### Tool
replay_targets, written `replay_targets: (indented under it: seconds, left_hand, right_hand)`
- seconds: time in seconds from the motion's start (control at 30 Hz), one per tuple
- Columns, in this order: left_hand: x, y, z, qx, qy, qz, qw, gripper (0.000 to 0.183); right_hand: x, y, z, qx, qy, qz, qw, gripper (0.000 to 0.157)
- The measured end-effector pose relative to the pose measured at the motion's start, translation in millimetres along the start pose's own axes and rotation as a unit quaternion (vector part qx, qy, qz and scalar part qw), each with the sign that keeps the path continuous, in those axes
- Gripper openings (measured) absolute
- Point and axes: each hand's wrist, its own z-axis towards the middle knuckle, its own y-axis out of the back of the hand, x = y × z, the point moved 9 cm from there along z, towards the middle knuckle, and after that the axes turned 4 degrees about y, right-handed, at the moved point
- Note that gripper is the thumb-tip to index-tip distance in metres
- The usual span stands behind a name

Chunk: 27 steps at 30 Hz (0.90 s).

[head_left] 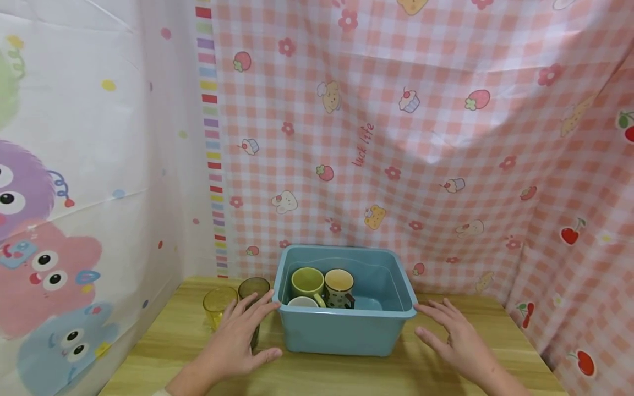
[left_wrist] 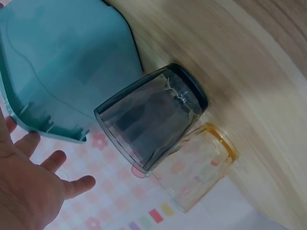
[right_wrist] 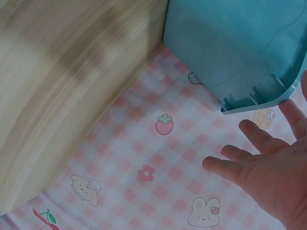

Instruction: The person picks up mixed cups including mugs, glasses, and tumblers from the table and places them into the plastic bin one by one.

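Observation:
A blue plastic bin point(head_left: 342, 333) stands on the table, close to the back cloth. Inside, on its left side, are a green mug point(head_left: 307, 281), a patterned mug with a dark handle point(head_left: 339, 289) and a white cup point(head_left: 302, 302), partly hidden by the front wall. My left hand point(head_left: 236, 338) is spread at the bin's left front corner, fingertips right at the rim. My right hand point(head_left: 458, 344) is spread likewise at the right front corner. Left of the bin stand a dark grey glass point(left_wrist: 153, 117), partly behind my left hand, and a yellow glass point(left_wrist: 196, 167).
The wooden table point(head_left: 337, 379) runs to a pink checked cloth point(head_left: 376, 137) hanging behind it. A white cloth with cartoon figures point(head_left: 99, 165) hangs on the left. More checked cloth closes off the right side.

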Motion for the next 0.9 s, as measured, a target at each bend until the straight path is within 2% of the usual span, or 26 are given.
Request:
replay_targets:
  seconds: [0.13,0.43,0.6,0.77,0.9]
  left_hand:
    - [-0.8,-0.8,-0.4,-0.003,0.001,0.004,1.0000,0.085]
    - [0.9,-4.0,-8.1,-0.011,0.014,0.008,0.9998,0.090]
    - [7.5,-6.0,-11.3,-0.010,0.043,-0.023,0.9988,0.090]
    - [17.5,-1.3,-18.4,-0.038,0.074,-0.066,0.9943,0.083]
    - [26.2,5.3,-26.4,-0.065,0.108,-0.075,0.9892,0.079]
  right_hand:
    - [-2,-0.9,-1,-0.004,-0.006,0.001,1.000,0.048]
    - [-1,-2.1,-3,-0.031,0.008,0.002,0.999,0.047]
    - [-2,-2.4,-4,-0.038,0.009,0.002,0.999,0.047]
    - [-1,-2.6,-4,-0.044,0.009,0.007,0.999,0.047]
    - [-1,-2.9,-4,-0.052,0.012,0.014,0.998,0.048]
